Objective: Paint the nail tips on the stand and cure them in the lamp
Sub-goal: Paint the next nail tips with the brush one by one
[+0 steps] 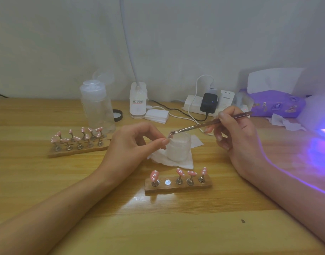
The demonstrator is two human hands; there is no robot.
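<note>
Left hand pinches a nail tip; right hand grips a brush touching it at the fingertips.

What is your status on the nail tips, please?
Left hand pinches one nail tip by the white jar. Right hand holds the brush, bristles at that tip. Near stand: four tips on, one slot bare. Nothing in the way.

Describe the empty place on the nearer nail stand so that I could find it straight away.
On the wooden table, look at the short wooden stand nearest the person, just in front of the white jar. Its second place from the left is a bare, shiny round disc; the other four places each carry a pink nail tip with white dots on a metal holder.
</note>
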